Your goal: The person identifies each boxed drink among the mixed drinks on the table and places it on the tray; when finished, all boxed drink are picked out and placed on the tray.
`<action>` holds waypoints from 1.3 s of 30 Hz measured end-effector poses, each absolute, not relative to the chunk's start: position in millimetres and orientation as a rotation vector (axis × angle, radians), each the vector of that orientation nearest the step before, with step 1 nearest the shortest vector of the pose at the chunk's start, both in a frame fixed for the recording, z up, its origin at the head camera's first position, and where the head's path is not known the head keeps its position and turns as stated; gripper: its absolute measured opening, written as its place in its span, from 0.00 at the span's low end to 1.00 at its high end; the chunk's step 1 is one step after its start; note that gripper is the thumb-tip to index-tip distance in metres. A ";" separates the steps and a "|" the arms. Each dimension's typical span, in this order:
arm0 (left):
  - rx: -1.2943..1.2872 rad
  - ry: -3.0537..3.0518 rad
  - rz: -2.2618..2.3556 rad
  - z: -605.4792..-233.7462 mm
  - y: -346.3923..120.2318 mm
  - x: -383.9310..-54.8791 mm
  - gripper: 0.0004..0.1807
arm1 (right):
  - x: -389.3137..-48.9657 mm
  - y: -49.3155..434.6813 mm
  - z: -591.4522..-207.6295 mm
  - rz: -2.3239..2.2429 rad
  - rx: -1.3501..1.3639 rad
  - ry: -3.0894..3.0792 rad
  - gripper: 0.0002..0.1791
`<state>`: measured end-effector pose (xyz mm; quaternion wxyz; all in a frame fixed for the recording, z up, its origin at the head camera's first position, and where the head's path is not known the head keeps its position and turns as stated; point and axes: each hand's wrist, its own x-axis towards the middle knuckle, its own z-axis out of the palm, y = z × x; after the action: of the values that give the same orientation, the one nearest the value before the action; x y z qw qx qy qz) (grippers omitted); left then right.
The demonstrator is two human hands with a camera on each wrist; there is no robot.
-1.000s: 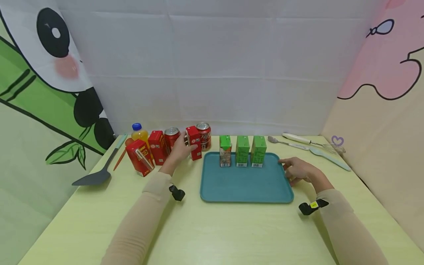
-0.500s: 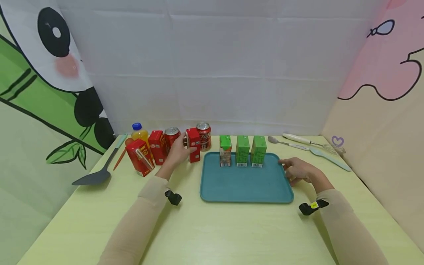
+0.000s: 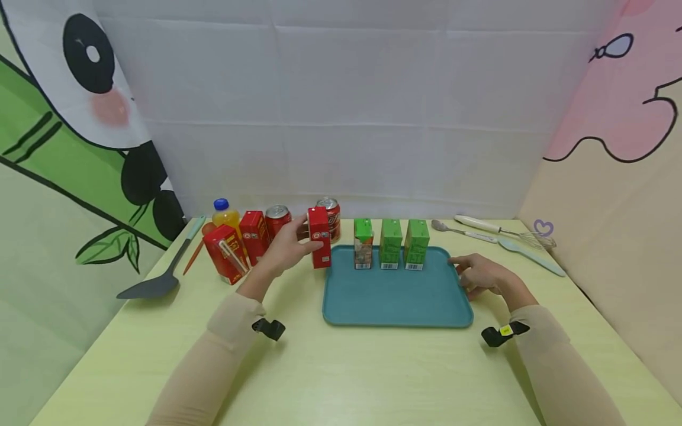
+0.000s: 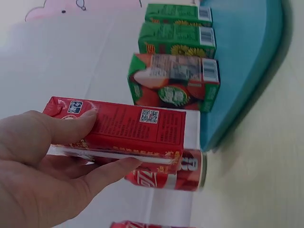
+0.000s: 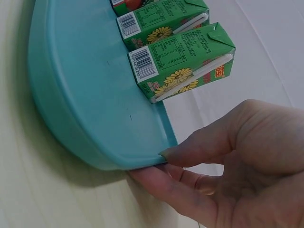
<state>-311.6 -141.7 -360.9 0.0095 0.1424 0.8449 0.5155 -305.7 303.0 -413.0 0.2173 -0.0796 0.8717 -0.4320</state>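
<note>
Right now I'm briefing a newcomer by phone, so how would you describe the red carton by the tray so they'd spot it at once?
On the table, find the blue-green tray. By its far left corner, partly in front of a red can, is an upright red carton. Unlike the other two red cartons, it is gripped by the left hand.

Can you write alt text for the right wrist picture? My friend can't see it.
A right hand pinches the rim of a teal tray. Two green cartons with yellow flowers stand on it, and a third carton is cropped at the top.
</note>
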 end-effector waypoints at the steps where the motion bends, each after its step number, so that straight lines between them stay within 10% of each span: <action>1: 0.458 2.621 1.609 -359.6 -139.3 -308.5 0.41 | -306.2 303.2 -413.6 -1.198 -0.217 2.413 0.41; 39: 0.691 2.457 1.300 -380.8 -0.6 -283.0 0.38 | -305.4 301.6 -412.8 -1.222 -0.190 2.402 0.43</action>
<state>-283.0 -0.6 -380.8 0.1380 0.2390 0.8496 0.4494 -305.4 301.6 -412.8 0.2183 -0.0687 0.8677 -0.4413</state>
